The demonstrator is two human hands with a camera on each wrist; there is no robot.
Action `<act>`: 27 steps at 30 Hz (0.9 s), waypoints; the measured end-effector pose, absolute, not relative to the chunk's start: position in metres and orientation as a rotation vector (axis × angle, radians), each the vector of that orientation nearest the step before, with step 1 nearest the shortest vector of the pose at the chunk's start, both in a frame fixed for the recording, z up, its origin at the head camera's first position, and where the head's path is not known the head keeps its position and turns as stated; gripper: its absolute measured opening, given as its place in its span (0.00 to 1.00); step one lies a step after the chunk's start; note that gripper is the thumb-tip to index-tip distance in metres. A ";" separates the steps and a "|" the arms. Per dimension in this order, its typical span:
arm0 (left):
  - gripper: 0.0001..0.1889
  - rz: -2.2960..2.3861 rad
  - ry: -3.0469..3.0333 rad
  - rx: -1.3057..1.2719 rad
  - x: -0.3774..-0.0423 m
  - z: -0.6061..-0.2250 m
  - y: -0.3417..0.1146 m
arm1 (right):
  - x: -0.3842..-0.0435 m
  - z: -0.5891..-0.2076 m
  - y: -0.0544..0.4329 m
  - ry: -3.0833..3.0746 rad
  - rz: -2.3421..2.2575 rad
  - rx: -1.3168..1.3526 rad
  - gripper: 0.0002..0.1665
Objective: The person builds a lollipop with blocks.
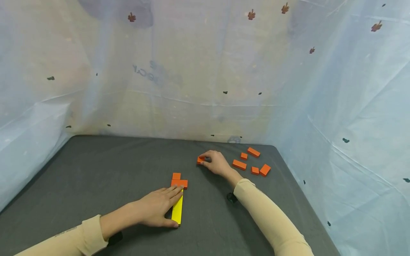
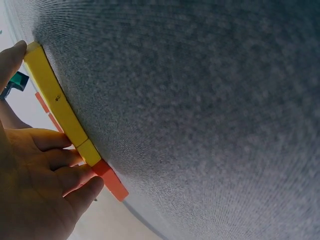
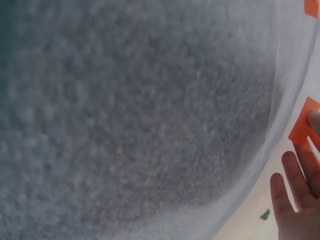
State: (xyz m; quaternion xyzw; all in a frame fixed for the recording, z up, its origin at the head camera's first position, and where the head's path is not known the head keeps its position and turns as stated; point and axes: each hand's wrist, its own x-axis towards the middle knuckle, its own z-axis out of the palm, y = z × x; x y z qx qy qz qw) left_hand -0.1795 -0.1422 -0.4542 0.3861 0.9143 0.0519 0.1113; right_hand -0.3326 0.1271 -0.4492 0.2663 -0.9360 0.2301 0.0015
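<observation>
A line of yellow blocks (image 1: pixel 177 212) lies on the dark grey table, with an orange block (image 1: pixel 174 182) across its far end and a smaller orange block (image 1: pixel 176 175) beyond that. My left hand (image 1: pixel 156 207) rests along this line, fingers extended, fingertips at the crosswise orange block and thumb at the near yellow end. Seams between the yellow blocks (image 2: pixel 55 95) show in the left wrist view. Farther back and to the right, my right hand (image 1: pixel 216 164) pinches another orange block (image 3: pixel 301 125) between thumb and fingers; the fingers partly cover it.
Several loose orange blocks lie at the back right: a long one (image 1: pixel 239 164), another near the far edge (image 1: pixel 254 152), and a thicker one (image 1: pixel 265 170) beside a small cube (image 1: pixel 255 170). Pale plastic sheeting (image 1: pixel 179 117) hangs behind the table and at its sides.
</observation>
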 end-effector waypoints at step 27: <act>0.54 0.174 2.684 1.128 -0.179 -0.452 -0.142 | -0.295 -0.450 0.099 -2.876 0.692 1.195 0.18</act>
